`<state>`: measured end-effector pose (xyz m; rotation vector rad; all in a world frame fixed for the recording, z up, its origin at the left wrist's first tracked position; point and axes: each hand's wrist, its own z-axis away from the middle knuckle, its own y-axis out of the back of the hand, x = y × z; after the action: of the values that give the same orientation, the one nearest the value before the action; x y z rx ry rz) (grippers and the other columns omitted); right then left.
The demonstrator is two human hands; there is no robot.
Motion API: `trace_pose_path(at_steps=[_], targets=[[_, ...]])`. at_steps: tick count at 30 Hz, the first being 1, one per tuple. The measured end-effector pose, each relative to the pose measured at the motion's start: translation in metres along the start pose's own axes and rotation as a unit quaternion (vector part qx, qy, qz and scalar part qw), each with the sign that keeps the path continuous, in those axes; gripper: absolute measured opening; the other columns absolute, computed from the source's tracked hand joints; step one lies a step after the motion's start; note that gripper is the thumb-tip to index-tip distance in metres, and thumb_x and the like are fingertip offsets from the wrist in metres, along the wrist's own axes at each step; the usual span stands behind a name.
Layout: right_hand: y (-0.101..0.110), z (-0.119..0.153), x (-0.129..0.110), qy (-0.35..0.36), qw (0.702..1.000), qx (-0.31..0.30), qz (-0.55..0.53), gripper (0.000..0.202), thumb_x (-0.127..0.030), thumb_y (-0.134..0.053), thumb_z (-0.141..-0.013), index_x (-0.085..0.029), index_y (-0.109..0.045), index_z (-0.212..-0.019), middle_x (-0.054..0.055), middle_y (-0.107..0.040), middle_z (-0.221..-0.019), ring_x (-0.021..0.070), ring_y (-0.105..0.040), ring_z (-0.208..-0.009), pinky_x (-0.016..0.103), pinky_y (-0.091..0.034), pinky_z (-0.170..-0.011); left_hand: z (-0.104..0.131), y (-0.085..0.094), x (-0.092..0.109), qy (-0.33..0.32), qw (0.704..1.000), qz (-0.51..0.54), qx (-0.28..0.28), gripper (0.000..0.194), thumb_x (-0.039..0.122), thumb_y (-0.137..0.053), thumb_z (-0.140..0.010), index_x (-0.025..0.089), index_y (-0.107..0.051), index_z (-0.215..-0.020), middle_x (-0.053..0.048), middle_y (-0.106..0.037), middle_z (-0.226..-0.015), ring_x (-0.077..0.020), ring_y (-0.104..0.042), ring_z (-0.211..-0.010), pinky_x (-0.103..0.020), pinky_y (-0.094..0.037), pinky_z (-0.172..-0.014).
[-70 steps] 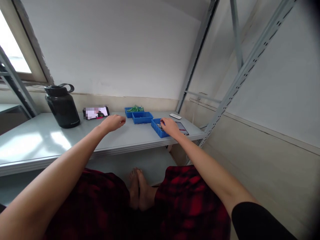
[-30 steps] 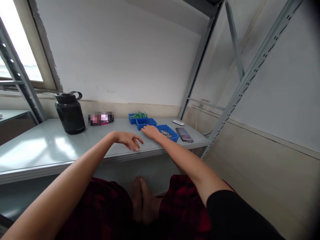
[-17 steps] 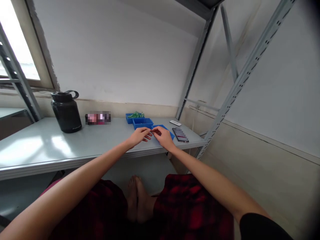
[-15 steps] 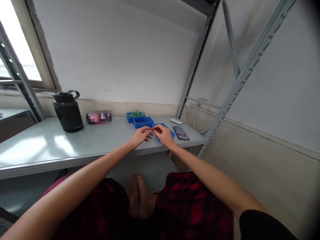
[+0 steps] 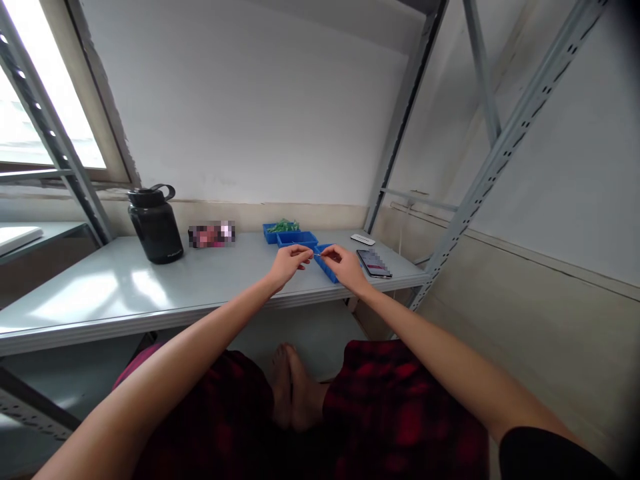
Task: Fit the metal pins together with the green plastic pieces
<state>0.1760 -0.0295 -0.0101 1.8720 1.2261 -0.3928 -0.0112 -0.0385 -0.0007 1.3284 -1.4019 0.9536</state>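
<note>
My left hand (image 5: 291, 263) and my right hand (image 5: 345, 265) are raised just above the front part of the shelf, fingertips close together. Each one pinches at a tiny pale piece between them, too small to name. Under and behind my right hand sits a blue bin (image 5: 327, 267), partly hidden by the hand. A second blue bin (image 5: 298, 244) stands behind my left hand; its inside is hard to make out. Farther back, a third blue bin (image 5: 271, 237) holds green leafy-looking pieces (image 5: 285, 226).
A large black bottle (image 5: 156, 230) stands on the left of the grey shelf (image 5: 225, 267), beside a blurred pinkish item (image 5: 212, 235). On the right lie a phone (image 5: 374, 263) and a flat white object (image 5: 363, 239). Metal uprights (image 5: 505, 153) frame the shelf.
The view has shifted, so everything sits a little farther right. My fingertips have drawn slightly apart, and a tiny pale piece now shows between them.
</note>
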Motion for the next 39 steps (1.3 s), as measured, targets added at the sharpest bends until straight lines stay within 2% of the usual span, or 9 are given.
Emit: trace_pose_path(at_steps=[5, 13, 16, 20, 25, 29, 34, 39], targets=[[0.005, 0.000, -0.001, -0.009, 0.999, 0.021, 0.028, 0.016, -0.033, -0.058, -0.081, -0.020, -0.067, -0.085, 0.005, -0.074, -0.088, 0.0196, -0.067, -0.081, 0.036, -0.052, -0.083, 0.000, 0.003, 0.003, 0.013, 1.000, 0.027, -0.005, 0.024, 0.033, -0.073, -0.076, 0.014, -0.073, -0.092, -0.013, -0.074, -0.098, -0.0211, -0.067, -0.092, -0.031, -0.052, -0.075], [0.008, 0.001, -0.007, -0.004, 0.999, 0.005, 0.051, 0.021, -0.032, -0.056, -0.086, -0.019, -0.069, -0.097, 0.007, -0.074, -0.097, 0.0202, -0.069, -0.087, 0.034, -0.053, -0.081, -0.001, 0.001, 0.001, 0.016, 0.999, -0.045, -0.007, 0.015, 0.030, -0.070, -0.079, 0.015, -0.068, -0.084, -0.008, -0.071, -0.087, -0.0174, -0.064, -0.079, -0.029, -0.050, -0.068], [0.008, 0.005, -0.010, 0.014, 0.990, -0.030, 0.139, 0.022, -0.026, -0.053, -0.090, -0.020, -0.068, -0.105, 0.007, -0.075, -0.101, 0.0202, -0.068, -0.090, 0.033, -0.051, -0.083, 0.000, 0.000, 0.001, 0.021, 0.999, -0.042, 0.007, 0.011, 0.026, -0.066, -0.082, 0.016, -0.066, -0.084, -0.006, -0.069, -0.084, -0.0166, -0.064, -0.077, -0.027, -0.050, -0.066], [0.010, 0.008, -0.015, 0.060, 0.955, -0.070, 0.281, 0.025, -0.023, -0.048, -0.097, -0.019, -0.067, -0.112, 0.010, -0.074, -0.107, 0.0224, -0.066, -0.099, 0.032, -0.047, -0.088, 0.000, -0.002, 0.001, 0.019, 0.999, -0.041, 0.008, 0.007, 0.023, -0.062, -0.084, 0.016, -0.065, -0.084, -0.006, -0.068, -0.083, -0.0163, -0.064, -0.077, -0.026, -0.050, -0.064], [0.015, 0.006, -0.022, 0.068, 0.933, -0.083, 0.344, 0.028, -0.026, -0.046, -0.100, -0.018, -0.067, -0.116, 0.011, -0.073, -0.109, 0.0237, -0.065, -0.102, 0.031, -0.046, -0.086, 0.001, -0.002, 0.003, 0.020, 0.999, -0.041, 0.005, 0.011, 0.027, -0.064, -0.083, 0.016, -0.064, -0.083, -0.007, -0.069, -0.085, -0.0168, -0.065, -0.078, -0.026, -0.050, -0.065], [0.016, 0.005, -0.023, 0.045, 0.944, -0.066, 0.321, 0.026, -0.027, -0.048, -0.098, -0.019, -0.069, -0.112, 0.010, -0.074, -0.106, 0.0229, -0.066, -0.098, 0.030, -0.046, -0.083, 0.003, -0.003, 0.004, 0.013, 0.999, -0.042, 0.016, 0.014, 0.029, -0.064, -0.083, 0.016, -0.066, -0.086, -0.008, -0.070, -0.090, -0.0179, -0.065, -0.082, -0.027, -0.051, -0.066], [0.010, 0.005, -0.017, -0.009, 0.987, -0.037, 0.157, 0.019, -0.029, -0.053, -0.094, -0.020, -0.069, -0.100, 0.005, -0.076, -0.093, 0.0184, -0.069, -0.084, 0.028, -0.049, -0.076, 0.004, -0.003, 0.005, 0.020, 0.999, -0.034, 0.016, 0.017, 0.029, -0.064, -0.084, 0.015, -0.069, -0.091, -0.010, -0.072, -0.095, -0.0192, -0.065, -0.086, -0.027, -0.052, -0.067], [0.002, 0.008, -0.015, -0.013, 0.993, -0.039, 0.107, 0.016, -0.029, -0.056, -0.092, -0.021, -0.069, -0.093, 0.003, -0.076, -0.090, 0.0173, -0.069, -0.080, 0.027, -0.049, -0.076, 0.005, -0.002, 0.004, 0.013, 1.000, -0.019, 0.002, 0.017, 0.029, -0.067, -0.080, 0.015, -0.070, -0.091, -0.009, -0.071, -0.093, -0.0184, -0.065, -0.085, -0.028, -0.052, -0.068]])
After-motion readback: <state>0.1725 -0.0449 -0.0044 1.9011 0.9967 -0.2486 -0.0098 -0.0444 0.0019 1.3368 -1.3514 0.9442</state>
